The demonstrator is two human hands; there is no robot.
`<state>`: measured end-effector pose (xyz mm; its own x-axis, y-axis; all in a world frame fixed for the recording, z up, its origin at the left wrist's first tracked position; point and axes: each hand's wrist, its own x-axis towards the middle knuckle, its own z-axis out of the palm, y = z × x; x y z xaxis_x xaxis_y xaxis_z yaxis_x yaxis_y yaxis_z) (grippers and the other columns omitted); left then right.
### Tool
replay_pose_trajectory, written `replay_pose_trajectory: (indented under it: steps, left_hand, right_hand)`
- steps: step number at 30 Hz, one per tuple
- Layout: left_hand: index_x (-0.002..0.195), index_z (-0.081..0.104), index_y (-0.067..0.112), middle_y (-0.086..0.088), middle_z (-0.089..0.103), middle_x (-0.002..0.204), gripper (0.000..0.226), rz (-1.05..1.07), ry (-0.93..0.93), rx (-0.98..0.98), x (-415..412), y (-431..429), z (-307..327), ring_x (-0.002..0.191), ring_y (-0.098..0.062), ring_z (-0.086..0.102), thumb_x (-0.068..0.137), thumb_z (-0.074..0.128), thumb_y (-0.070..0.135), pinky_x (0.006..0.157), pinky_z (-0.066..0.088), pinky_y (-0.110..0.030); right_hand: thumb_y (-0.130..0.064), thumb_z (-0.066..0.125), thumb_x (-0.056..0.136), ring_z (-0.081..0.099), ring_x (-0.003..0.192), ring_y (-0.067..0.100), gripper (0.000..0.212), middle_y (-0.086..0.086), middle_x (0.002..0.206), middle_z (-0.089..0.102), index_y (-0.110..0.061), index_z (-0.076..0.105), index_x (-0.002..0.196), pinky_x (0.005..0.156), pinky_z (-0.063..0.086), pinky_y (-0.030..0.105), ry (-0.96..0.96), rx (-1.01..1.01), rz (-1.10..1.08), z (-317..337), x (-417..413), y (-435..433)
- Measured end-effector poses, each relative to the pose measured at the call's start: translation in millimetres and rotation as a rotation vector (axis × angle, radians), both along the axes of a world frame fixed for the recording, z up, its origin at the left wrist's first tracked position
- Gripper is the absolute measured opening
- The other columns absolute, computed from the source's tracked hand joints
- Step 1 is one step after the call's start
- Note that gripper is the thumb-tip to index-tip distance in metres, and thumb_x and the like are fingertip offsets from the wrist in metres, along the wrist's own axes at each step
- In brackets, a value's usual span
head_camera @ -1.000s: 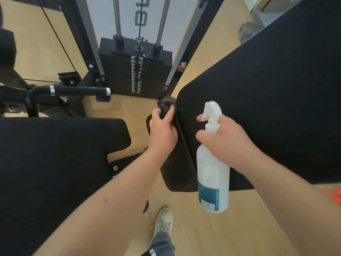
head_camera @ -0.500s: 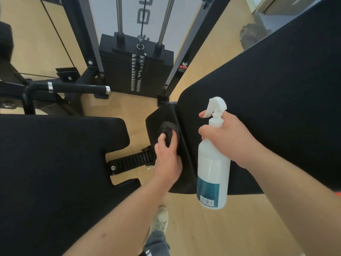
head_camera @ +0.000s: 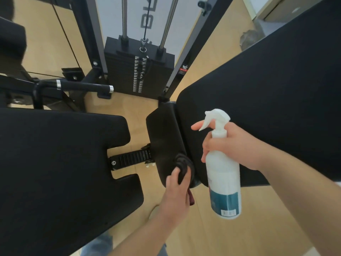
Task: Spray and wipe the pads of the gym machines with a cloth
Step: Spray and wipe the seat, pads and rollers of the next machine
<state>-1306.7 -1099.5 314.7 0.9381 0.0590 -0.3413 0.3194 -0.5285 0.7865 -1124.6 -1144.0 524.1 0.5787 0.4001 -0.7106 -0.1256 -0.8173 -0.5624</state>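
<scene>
Cloth (head_camera: 181,166), head view: dark and bunched, pressed on the lower end of the narrow pad (head_camera: 164,137) by the left hand (head_camera: 177,191), fingers curled round it. Right hand (head_camera: 232,145) wraps the spray bottle (head_camera: 224,178) neck, forefinger at the trigger, nozzle toward the pad — kept ready, likely.

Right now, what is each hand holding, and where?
The left hand grips the bunched dark cloth; the right hand holds the spray bottle by its neck.
</scene>
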Motion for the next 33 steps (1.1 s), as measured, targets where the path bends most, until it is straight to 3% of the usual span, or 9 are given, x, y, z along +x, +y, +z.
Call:
replay_pose_trajectory:
  steps: [4, 8, 11, 16, 19, 23, 26, 30, 33]
  left_hand:
    - [0.164, 0.006, 0.031, 0.011, -0.005, 0.158, 0.081, 0.054, -0.088, 0.028, 46.6, 31.0, 4.2, 0.144, -0.020, 0.022, 0.101, 0.055, 0.012, 0.117, 0.037, -0.031]
    - [0.164, 0.008, 0.030, 0.005, 0.003, 0.166, 0.076, 0.208, -0.088, 0.036, 87.4, 45.3, 4.6, 0.142, -0.025, 0.021, 0.102, 0.047, 0.008, 0.117, 0.036, -0.040]
    - [0.163, 0.005, 0.029, 0.004, 0.004, 0.165, 0.081, 0.201, -0.038, 0.017, 56.9, 22.8, -2.6, 0.138, -0.024, 0.026, 0.100, 0.051, 0.010, 0.115, 0.039, -0.038]
    - [0.162, 0.009, 0.025, 0.004, 0.000, 0.162, 0.074, 0.186, 0.124, -0.054, 3.4, -19.5, -11.0, 0.136, -0.019, 0.032, 0.103, 0.052, 0.015, 0.112, 0.043, -0.031]
    - [0.161, 0.011, 0.030, 0.015, 0.001, 0.159, 0.077, 0.214, 0.070, -0.161, 12.6, -8.4, -17.7, 0.129, -0.021, 0.045, 0.101, 0.056, 0.011, 0.103, 0.054, -0.035]
    - [0.163, 0.010, 0.028, 0.006, 0.000, 0.164, 0.078, 0.303, 0.106, -0.028, 61.9, 28.3, -17.0, 0.142, -0.024, 0.024, 0.101, 0.052, 0.006, 0.116, 0.040, -0.039]
    - [0.163, 0.012, 0.032, 0.006, 0.002, 0.167, 0.078, 0.406, 0.188, -0.045, 105.4, 56.8, -13.5, 0.146, -0.028, 0.018, 0.100, 0.046, -0.001, 0.120, 0.033, -0.049]
    - [0.162, 0.020, 0.028, 0.003, 0.008, 0.165, 0.079, 0.358, 0.033, -0.018, 87.0, 43.1, -12.0, 0.141, -0.026, 0.023, 0.096, 0.050, -0.004, 0.118, 0.036, -0.045]
    - [0.163, 0.016, 0.030, 0.008, 0.007, 0.161, 0.085, 0.163, -0.104, -0.029, 49.6, 22.7, -7.7, 0.133, -0.023, 0.024, 0.094, 0.057, 0.001, 0.115, 0.039, -0.038]
  right_hand:
    - [-0.005, 0.062, 0.095, 0.073, 0.095, 0.026, 0.045, 0.005, 0.089, 0.076, -0.043, 0.065, 0.117, 0.090, 0.060, 0.045, 0.047, 0.061, 0.045, 5.9, -0.1, -13.3]
    - [-0.006, 0.062, 0.095, 0.074, 0.091, 0.024, 0.046, 0.007, 0.089, 0.076, -0.042, 0.060, 0.124, 0.081, 0.063, 0.038, 0.047, 0.080, 0.062, -2.6, 4.1, -10.3]
    - [-0.004, 0.061, 0.095, 0.075, 0.088, 0.023, 0.048, 0.010, 0.088, 0.076, -0.042, 0.060, 0.124, 0.075, 0.062, 0.031, 0.051, 0.102, 0.030, -5.2, 2.6, -12.6]
    - [-0.012, 0.067, 0.093, 0.075, 0.092, 0.024, 0.048, 0.005, 0.091, 0.076, -0.045, 0.058, 0.126, 0.085, 0.062, 0.044, 0.038, 0.083, 0.027, -8.9, 5.4, -11.5]
    - [-0.012, 0.068, 0.092, 0.076, 0.092, 0.025, 0.048, 0.006, 0.093, 0.076, -0.046, 0.060, 0.125, 0.083, 0.063, 0.045, 0.071, 0.093, 0.016, -14.2, 10.9, -11.3]
    - [-0.010, 0.067, 0.093, 0.076, 0.090, 0.022, 0.049, 0.005, 0.093, 0.076, -0.045, 0.060, 0.126, 0.078, 0.064, 0.040, 0.103, 0.106, 0.018, -18.2, 15.2, -4.6]
    - [-0.009, 0.067, 0.093, 0.077, 0.088, 0.022, 0.047, 0.004, 0.091, 0.076, -0.045, 0.059, 0.123, 0.074, 0.064, 0.036, 0.104, 0.108, 0.025, -23.0, 15.5, -1.0]
    - [-0.003, 0.064, 0.094, 0.076, 0.083, 0.023, 0.047, 0.010, 0.088, 0.076, -0.038, 0.060, 0.125, 0.069, 0.062, 0.029, 0.134, 0.153, 0.008, -23.8, 16.3, -0.3]
    - [-0.003, 0.064, 0.093, 0.076, 0.087, 0.026, 0.049, 0.012, 0.093, 0.075, -0.038, 0.061, 0.128, 0.076, 0.064, 0.037, 0.156, 0.154, 0.018, -26.2, 19.0, 3.4]
